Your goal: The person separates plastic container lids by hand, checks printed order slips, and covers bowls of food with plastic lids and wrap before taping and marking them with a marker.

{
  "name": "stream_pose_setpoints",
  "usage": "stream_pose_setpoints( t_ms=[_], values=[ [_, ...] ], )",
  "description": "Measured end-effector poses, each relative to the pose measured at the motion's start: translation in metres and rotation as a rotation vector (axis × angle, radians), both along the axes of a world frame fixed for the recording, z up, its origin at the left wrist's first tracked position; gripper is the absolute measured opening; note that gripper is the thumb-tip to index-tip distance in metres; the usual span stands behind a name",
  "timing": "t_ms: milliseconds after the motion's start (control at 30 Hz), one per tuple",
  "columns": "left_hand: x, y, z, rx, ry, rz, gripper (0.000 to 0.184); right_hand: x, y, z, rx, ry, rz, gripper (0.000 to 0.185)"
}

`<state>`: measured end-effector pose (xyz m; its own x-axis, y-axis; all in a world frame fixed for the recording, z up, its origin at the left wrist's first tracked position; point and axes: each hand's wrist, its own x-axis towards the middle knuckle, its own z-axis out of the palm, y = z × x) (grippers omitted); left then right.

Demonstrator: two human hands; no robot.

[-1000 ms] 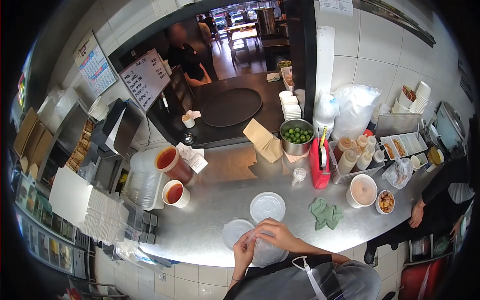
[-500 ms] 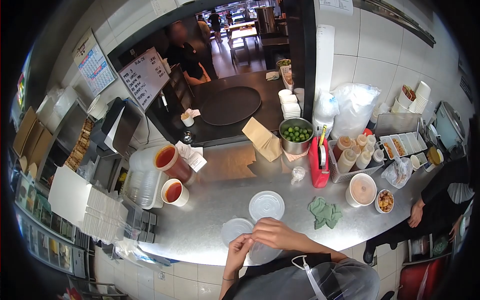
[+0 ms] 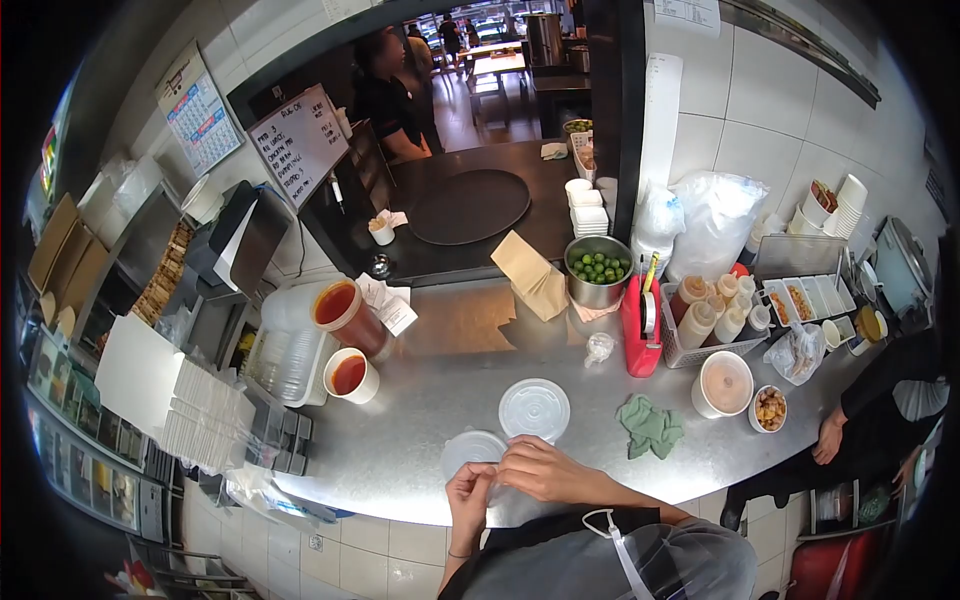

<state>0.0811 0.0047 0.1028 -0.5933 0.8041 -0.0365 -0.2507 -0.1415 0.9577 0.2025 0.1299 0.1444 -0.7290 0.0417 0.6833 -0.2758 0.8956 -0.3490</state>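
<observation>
At the counter's near edge my left hand (image 3: 470, 495) and my right hand (image 3: 542, 472) meet, fingertips pinched together. What they hold between them is too small and covered to make out. Just beyond my right hand lies a round translucent plastic lid (image 3: 534, 408). A second translucent lid (image 3: 470, 447) rests beside it, lower left, partly covered by my left hand. Under my hands shows part of another clear, round plastic piece (image 3: 512, 508), mostly hidden.
A green cloth (image 3: 650, 425) lies right of my hands. Farther right stand a lidded tub (image 3: 722, 384) and a bowl of chopped food (image 3: 769, 409). Left are a cup of red sauce (image 3: 350, 376) and a larger sauce container (image 3: 352, 320). A co-worker's hand (image 3: 829, 438) is at far right.
My hands stay pinched together and have shifted only slightly, covering more of the clear piece beneath. The view has turned a little. The person beyond the opening has turned and moved right.
</observation>
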Motion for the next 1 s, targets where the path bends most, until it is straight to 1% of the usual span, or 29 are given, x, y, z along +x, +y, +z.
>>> stream_pose_setpoints(
  t_ms=[100, 133, 200, 233, 267, 300, 367, 400, 467, 533, 567, 667, 767, 800, 900, 933, 967, 1000],
  values=[
    [-0.022, 0.000, -0.008, 0.015, 0.128, 0.171, 0.009, 0.006, -0.002, 0.008, -0.072, -0.047, 0.077, 0.008],
    [-0.027, 0.002, -0.002, 0.038, 0.075, 0.245, 0.012, 0.009, -0.003, 0.013, -0.130, -0.060, 0.122, 0.008],
    [-0.052, -0.005, -0.017, -0.002, -0.028, 0.334, 0.010, 0.016, -0.003, 0.021, -0.245, -0.084, 0.209, 0.007],
    [-0.060, -0.009, -0.021, -0.019, -0.075, 0.395, 0.009, 0.020, 0.000, 0.020, -0.341, -0.085, 0.197, 0.006],
    [-0.067, -0.014, -0.031, 0.013, -0.107, 0.374, 0.010, 0.024, 0.004, 0.018, -0.438, -0.086, 0.184, 0.006],
    [-0.064, -0.012, -0.026, -0.020, -0.161, 0.347, 0.011, 0.026, 0.006, 0.015, -0.535, -0.091, 0.174, 0.005],
    [-0.049, -0.012, -0.018, -0.095, -0.292, 0.307, 0.014, 0.022, 0.008, 0.009, -0.774, 0.008, 0.055, 0.006],
    [-0.044, -0.014, -0.027, -0.107, -0.317, 0.187, 0.020, 0.020, 0.009, 0.002, -0.897, 0.045, -0.006, 0.007],
    [-0.036, -0.011, -0.063, -0.146, -0.394, 0.106, 0.018, 0.008, 0.019, -0.031, -0.946, 0.022, -0.090, 0.010],
    [-0.018, -0.017, -0.069, -0.207, -0.505, 0.030, 0.018, 0.000, 0.026, -0.081, -1.172, -0.061, -0.067, 0.015],
    [-0.013, -0.015, -0.063, -0.233, -0.565, -0.007, 0.020, 0.000, 0.025, -0.094, -1.281, -0.103, -0.057, 0.018],
    [-0.013, -0.022, -0.072, -0.174, -0.676, 0.052, 0.021, 0.016, 0.022, -0.069, -1.267, -0.482, -0.032, 0.028],
    [-0.018, -0.041, -0.061, -0.177, -0.629, 0.096, 0.028, 0.007, 0.019, -0.093, -1.281, -0.421, 0.037, 0.037],
    [-0.022, -0.051, -0.078, -0.249, -0.536, 0.150, 0.031, 0.003, 0.019, -0.100, -1.267, -0.410, 0.035, 0.039],
    [-0.023, -0.050, -0.061, -0.251, -0.117, 0.387, 0.033, -0.024, 0.019, -0.109, -1.250, -0.362, 0.021, 0.045],
    [-0.032, -0.052, -0.075, -0.163, -0.031, 0.410, 0.037, -0.034, 0.018, -0.109, -1.260, -0.347, 0.012, 0.046],
    [-0.039, -0.054, -0.087, -0.219, 0.089, 0.446, 0.041, -0.044, 0.016, -0.111, -1.269, -0.331, 0.002, 0.046],
    [-0.042, -0.052, -0.087, -0.260, 0.130, 0.456, 0.044, -0.055, 0.014, -0.119, -1.159, -0.306, -0.025, 0.046]
  ],
)
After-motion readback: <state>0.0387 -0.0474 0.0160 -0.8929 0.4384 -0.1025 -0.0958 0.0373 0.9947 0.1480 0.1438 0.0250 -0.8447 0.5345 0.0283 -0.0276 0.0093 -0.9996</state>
